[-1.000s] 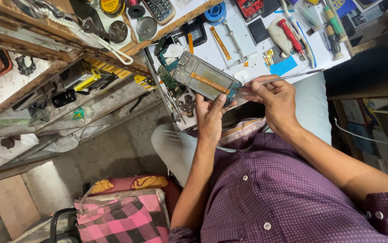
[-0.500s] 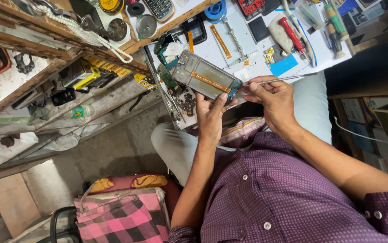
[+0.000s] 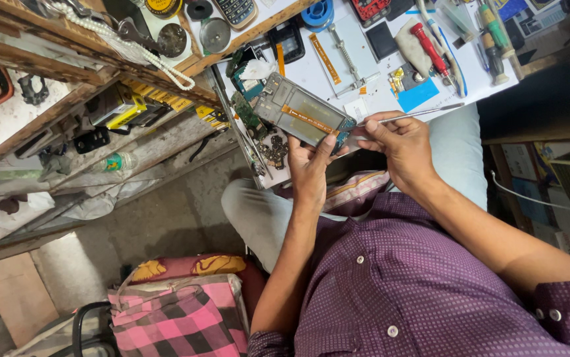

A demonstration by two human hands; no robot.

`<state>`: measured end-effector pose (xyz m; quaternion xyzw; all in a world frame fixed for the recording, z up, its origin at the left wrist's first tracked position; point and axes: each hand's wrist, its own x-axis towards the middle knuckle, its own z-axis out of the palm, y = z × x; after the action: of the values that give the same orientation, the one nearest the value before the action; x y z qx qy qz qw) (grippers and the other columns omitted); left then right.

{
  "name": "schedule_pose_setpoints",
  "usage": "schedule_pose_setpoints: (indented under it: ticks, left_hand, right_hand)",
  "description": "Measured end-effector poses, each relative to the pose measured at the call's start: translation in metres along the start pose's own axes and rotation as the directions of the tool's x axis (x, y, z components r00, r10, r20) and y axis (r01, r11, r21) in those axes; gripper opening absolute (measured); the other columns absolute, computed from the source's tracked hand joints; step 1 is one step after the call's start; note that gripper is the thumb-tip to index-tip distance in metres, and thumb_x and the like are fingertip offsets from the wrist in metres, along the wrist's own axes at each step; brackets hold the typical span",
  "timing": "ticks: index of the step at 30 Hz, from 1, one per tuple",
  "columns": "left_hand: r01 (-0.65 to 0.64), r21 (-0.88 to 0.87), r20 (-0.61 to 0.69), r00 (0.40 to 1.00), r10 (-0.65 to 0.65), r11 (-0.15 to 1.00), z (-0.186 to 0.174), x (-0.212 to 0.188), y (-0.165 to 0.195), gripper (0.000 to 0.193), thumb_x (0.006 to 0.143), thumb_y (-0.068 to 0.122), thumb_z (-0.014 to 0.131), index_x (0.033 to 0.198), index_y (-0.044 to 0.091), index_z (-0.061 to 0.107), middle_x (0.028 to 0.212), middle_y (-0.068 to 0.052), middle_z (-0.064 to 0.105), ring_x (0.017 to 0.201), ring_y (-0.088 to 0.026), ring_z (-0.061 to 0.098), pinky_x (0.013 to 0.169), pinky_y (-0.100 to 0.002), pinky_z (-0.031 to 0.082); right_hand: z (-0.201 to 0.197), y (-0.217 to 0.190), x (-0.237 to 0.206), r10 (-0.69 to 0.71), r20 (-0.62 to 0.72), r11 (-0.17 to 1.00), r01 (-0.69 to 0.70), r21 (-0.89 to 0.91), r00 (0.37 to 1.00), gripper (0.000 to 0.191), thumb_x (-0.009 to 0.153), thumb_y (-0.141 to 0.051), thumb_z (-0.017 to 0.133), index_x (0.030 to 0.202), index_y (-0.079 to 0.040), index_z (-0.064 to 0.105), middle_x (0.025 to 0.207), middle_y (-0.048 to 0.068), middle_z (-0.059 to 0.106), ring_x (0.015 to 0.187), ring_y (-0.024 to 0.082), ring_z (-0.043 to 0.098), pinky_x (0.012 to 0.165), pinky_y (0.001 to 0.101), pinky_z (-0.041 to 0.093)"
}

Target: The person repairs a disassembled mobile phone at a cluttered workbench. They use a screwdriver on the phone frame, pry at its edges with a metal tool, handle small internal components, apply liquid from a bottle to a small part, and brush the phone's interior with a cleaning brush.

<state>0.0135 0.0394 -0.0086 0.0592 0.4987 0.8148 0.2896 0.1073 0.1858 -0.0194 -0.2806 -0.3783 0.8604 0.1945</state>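
Here, largest first: a white tabletop [image 3: 377,92] strewn w/ repair gear, seen from above the seated person's purple shirt [image 3: 390,284]. A pink checked bag [image 3: 179,317] sits on the floor at lower left; wooden shelves [image 3: 67,73] w/ assorted parts fill the upper left.

Centre: an opened phone [image 3: 304,114], back cover off, internal frame and an orange flex strip exposed. It is held above the tabletop's near edge, tilted, not resting on the surface. The left hand [image 3: 311,165] grips its lower edge, thumb on the face, fingers behind. The right hand [image 3: 397,142] is closed in a pinch around a thin metal tool [image 3: 417,114], probably tweezers or a probe, whose working tip meets the phone's lower right corner.

Step in hand, as judged: fine work on a small part or connector at that corner. The next move would call for a steady left-hand grip and light, exact tip pressure, since the flex strip lies close by.

Smaller items: red-handled screwdriver [image 3: 430,49], blue tape roll [image 3: 318,12], loose small parts [image 3: 273,151] near the tabletop's edge.

Hidden/unclear: the tool tip and the part it touches are masked by fingers; the left-hand fingers behind the phone are unseen; tabletop far side is cut off by the frame.
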Motion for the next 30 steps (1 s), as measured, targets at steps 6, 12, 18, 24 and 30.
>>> schedule_pose_setpoints:
  ticks: [6, 12, 18, 24, 30]
  left_hand:
    - [-0.002, 0.034, -0.022, 1.000, 0.003, 0.999, 0.000, 0.000, -0.005, 0.055, 0.098, 0.001, 0.066, 0.145, 0.005, 0.038, 0.124, -0.014, 0.067, 0.109, -0.021, 0.070, 0.079, -0.035, 0.066]
    - [-0.015, -0.015, 0.006, 1.000, 0.015, 1.000, 0.000, 0.000, -0.007, 0.053, 0.100, 0.001, 0.068, 0.146, 0.003, 0.041, 0.123, -0.015, 0.067, 0.104, -0.022, 0.070, 0.080, -0.036, 0.066]
    - [-0.009, -0.051, -0.011, 1.000, 0.009, 0.999, -0.001, 0.001, -0.007, 0.051, 0.098, 0.002, 0.068, 0.142, 0.003, 0.041, 0.125, -0.016, 0.067, 0.111, -0.023, 0.071, 0.081, -0.038, 0.066]
    - [-0.033, -0.015, -0.039, 0.999, 0.033, 0.999, -0.010, 0.005, -0.001, 0.049, 0.099, 0.003, 0.067, 0.140, 0.006, 0.042, 0.125, -0.014, 0.066, 0.111, -0.021, 0.070, 0.082, -0.041, 0.067]
    - [-0.055, 0.009, -0.066, 0.996, 0.056, 0.998, -0.020, 0.005, 0.007, 0.047, 0.100, 0.003, 0.068, 0.139, 0.006, 0.043, 0.124, -0.012, 0.066, 0.108, -0.020, 0.070, 0.083, -0.042, 0.067]
  right_hand:
    - [-0.007, 0.002, 0.003, 0.101, 0.035, 0.991, -0.103, 0.082, 0.994, 0.010, 0.100, -0.006, 0.068, 0.105, 0.002, 0.071, 0.099, 0.012, 0.075, 0.090, 0.020, 0.075, 0.082, 0.0308, 0.063]
    - [-0.007, 0.002, 0.004, 0.108, 0.048, 0.990, -0.112, 0.085, 0.993, 0.011, 0.101, -0.008, 0.068, 0.106, 0.001, 0.072, 0.098, 0.013, 0.075, 0.089, 0.020, 0.075, 0.083, 0.0310, 0.063]
    - [-0.003, -0.002, 0.001, 0.039, 0.038, 0.995, -0.042, 0.085, 0.999, 0.011, 0.101, -0.007, 0.068, 0.109, 0.000, 0.069, 0.100, 0.012, 0.074, 0.093, 0.021, 0.075, 0.082, 0.0345, 0.064]
    - [-0.010, -0.020, 0.005, -0.133, 0.084, 0.988, 0.139, -0.062, 0.988, 0.012, 0.108, -0.010, 0.063, 0.109, 0.001, 0.068, 0.104, 0.011, 0.074, 0.093, 0.019, 0.074, 0.083, 0.0312, 0.062]
    - [-0.029, -0.055, 0.002, -0.238, 0.098, 0.770, 0.249, -0.588, 0.966, 0.022, 0.107, -0.015, 0.066, 0.124, 0.000, 0.065, 0.088, 0.008, 0.072, 0.075, 0.013, 0.068, 0.066, 0.0243, 0.051]
